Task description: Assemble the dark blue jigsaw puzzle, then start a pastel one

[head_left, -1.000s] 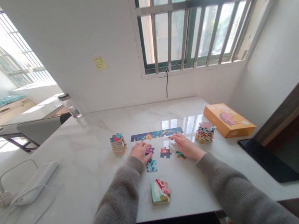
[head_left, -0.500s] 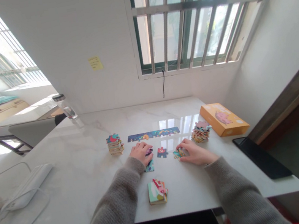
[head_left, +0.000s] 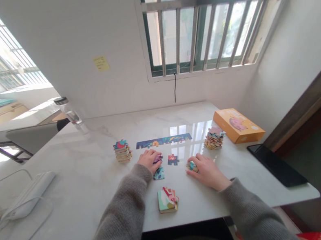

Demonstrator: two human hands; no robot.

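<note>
My left hand point(head_left: 150, 161) has its fingers closed on a purple puzzle piece point(head_left: 157, 159), just above a teal piece point(head_left: 158, 173) on the white table. Between my hands lies a red and dark blue piece point(head_left: 173, 159). To its right, the fingers of my right hand point(head_left: 203, 168) are bent round a teal and yellow piece point(head_left: 191, 166) at table level. Beyond both hands runs a joined dark blue puzzle strip point(head_left: 164, 141). A small pile of pieces point(head_left: 167, 200) lies nearer to me, with a red and pink piece on top.
Stacks of pieces stand at the left point(head_left: 122, 151) and right point(head_left: 214, 138). An orange box point(head_left: 238, 125) and a black phone point(head_left: 277, 164) are at the right. A power strip point(head_left: 35, 193) with cables lies far left, a bottle point(head_left: 68, 111) at the back left.
My right hand has shifted slightly and turned, with its fingers still at the teal and yellow piece. My left hand stays at the purple piece. The view has tilted a little.
</note>
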